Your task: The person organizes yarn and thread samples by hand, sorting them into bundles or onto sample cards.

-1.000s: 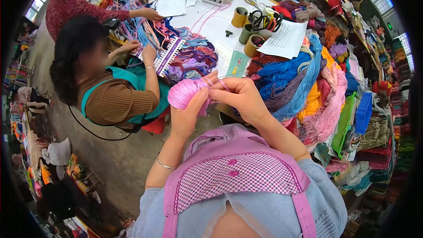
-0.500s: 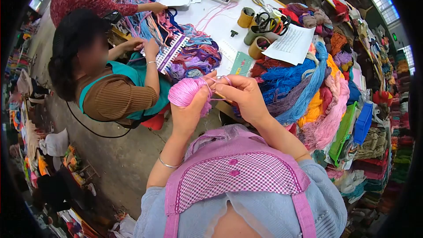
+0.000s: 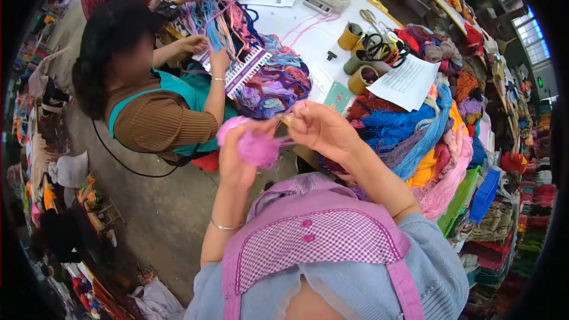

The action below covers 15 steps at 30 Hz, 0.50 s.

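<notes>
Item: pink yarn ball (image 3: 256, 145), soft, fuzzy, already wound fat, held up in front of my chest above the floor. I am cupping it tight in my left hand (image 3: 234, 157). My right hand (image 3: 320, 130) is pinching its loose strand (image 3: 288, 121); winding looks unfinished.

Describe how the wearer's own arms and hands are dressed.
Both hands, left hand and right hand, are bare, with no gloves. A thin silver bangle circles the left wrist. Pale blue knit sleeves cover the upper arms; forearms are uncovered.
</notes>
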### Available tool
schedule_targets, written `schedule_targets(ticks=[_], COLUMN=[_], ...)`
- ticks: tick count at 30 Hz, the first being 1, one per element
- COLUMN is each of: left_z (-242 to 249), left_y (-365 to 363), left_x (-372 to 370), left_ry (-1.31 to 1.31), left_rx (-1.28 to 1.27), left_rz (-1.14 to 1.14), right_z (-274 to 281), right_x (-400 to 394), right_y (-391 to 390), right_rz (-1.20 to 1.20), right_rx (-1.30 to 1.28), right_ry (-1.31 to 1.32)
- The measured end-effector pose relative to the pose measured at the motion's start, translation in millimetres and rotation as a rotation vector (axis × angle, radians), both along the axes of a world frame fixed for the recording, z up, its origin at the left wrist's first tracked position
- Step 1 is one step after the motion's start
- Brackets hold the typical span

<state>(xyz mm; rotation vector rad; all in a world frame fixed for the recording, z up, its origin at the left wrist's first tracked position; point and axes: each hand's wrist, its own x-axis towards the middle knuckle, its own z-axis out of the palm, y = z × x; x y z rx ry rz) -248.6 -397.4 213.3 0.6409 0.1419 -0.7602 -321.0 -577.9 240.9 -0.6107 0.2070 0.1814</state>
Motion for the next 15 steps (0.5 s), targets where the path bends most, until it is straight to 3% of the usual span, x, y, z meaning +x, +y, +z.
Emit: schedule_targets(ticks=[1, 2, 3, 4, 7, 9, 11, 13, 14, 15], left_z=[4.3, -13.0, -41.1, -61.0, -128.9, -177.5, -212.8, -246.3, -249.9, -249.8], left_y=[11.5, 35.1, 65.3, 92.4, 177.6, 227.4, 266.8, 296.6, 304.0, 308.9], left_x=[1.2, 6.4, 11.5, 12.0, -1.3, -22.8, -48.7, -72.0, -80.1, -86.8], left_ry=[0.098, 0.128, 0.16, 0.164, 0.407, 0.466, 0.481, 0.474, 0.48, 0.527], left_rx=[-0.133, -0.295, -0.452, -0.399, -0.404, -0.138, 0.094, 0.33, 0.329, 0.397], left_rz=[0.039, 0.003, -0.039, -0.002, 0.153, 0.311, 0.385, 0.471, 0.479, 0.517], right_z=[-6.6, -8.7, 4.9, 20.1, 25.5, 48.5, 54.9, 52.9, 50.9, 63.5], right_x=[2.7, 4.0, 3.6, 3.2, 27.9, 57.4, 94.8, 159.0, 195.4, 230.2], right_y=[-8.7, -17.6, -22.7, -28.5, -82.1, -116.9, -151.3, -198.6, -226.6, -242.1], right_rz=[0.157, 0.234, 0.265, 0.288, 0.269, 0.393, 0.32, 0.357, 0.375, 0.389], right_rx=[0.107, -0.054, -0.438, -0.822, -1.34, -1.363, -1.564, -1.866, -2.098, -1.96], right_ry=[-0.126, -0.098, -0.062, -0.017, -0.15, -0.064, 0.009, 0.095, 0.132, 0.255])
